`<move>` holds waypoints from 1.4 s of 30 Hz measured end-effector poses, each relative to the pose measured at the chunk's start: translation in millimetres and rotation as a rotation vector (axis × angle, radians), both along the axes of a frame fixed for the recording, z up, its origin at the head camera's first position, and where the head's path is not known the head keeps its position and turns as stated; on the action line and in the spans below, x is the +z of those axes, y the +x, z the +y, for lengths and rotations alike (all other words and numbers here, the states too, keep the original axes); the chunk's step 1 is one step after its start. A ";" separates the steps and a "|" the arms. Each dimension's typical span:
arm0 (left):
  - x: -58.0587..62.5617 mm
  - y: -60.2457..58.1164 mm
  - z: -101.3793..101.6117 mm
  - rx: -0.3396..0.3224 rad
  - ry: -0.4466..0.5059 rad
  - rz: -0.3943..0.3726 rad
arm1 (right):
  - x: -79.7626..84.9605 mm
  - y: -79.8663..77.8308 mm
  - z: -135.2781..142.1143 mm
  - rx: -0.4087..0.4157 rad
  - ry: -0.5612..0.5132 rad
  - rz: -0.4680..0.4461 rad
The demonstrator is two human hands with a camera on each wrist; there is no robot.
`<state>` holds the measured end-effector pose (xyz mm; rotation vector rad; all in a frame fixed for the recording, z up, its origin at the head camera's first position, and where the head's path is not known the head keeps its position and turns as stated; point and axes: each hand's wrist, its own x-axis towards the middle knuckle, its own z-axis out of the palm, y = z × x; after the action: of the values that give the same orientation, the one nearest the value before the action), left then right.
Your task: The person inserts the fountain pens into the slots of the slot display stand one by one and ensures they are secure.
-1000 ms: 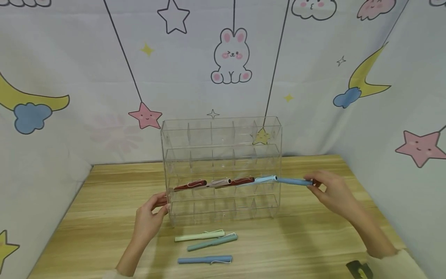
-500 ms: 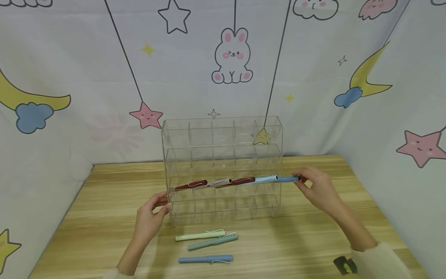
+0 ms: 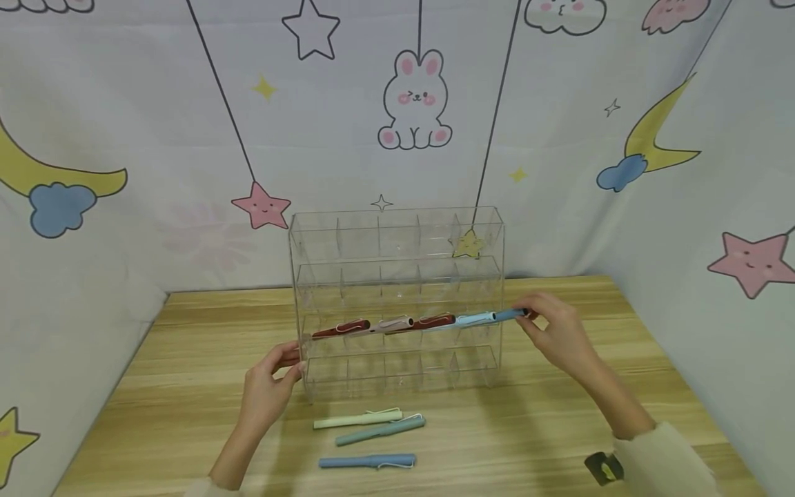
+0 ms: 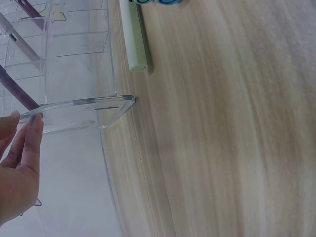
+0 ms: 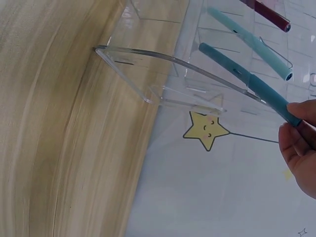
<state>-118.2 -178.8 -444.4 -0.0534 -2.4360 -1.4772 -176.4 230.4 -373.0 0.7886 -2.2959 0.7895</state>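
Observation:
A transparent tiered pen rack [image 3: 400, 355] stands upright mid-table. My left hand [image 3: 267, 390] grips its left side panel [image 4: 74, 104] between thumb and fingers. At the rack's right end, my right hand [image 3: 553, 331] pinches a blue pen [image 5: 271, 96] by its capped end. The pen's other end reaches over the right side panel into the rack's row of pens. Lying slanted in that row are a dark red pen [image 3: 340, 328], a pinkish-grey pen [image 3: 393, 324], a second dark red pen [image 3: 435, 322] and a light blue pen [image 3: 475, 318].
In front of the rack lie a pale green pen [image 3: 357, 419], a grey-green pen [image 3: 380, 431] and another blue pen [image 3: 366, 461]. A patterned white cloth [image 3: 348, 159] hangs behind the wooden table [image 3: 205, 359]. A small dark patch [image 3: 604, 469] shows beside the right sleeve.
My right hand has moved left with the blue pen, bringing it from beyond the rack's right end into the row and tilting its capped end up. The left hand has stayed at the rack.

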 end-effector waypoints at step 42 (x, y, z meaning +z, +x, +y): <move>-0.1 0.4 0.1 0.002 -0.008 -0.016 | 0.5 6.0 16.6 -0.020 -0.025 -0.188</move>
<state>-117.8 -178.7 -444.5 -0.0405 -2.4539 -1.4722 -170.4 246.9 -372.5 0.7057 -2.4502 0.9157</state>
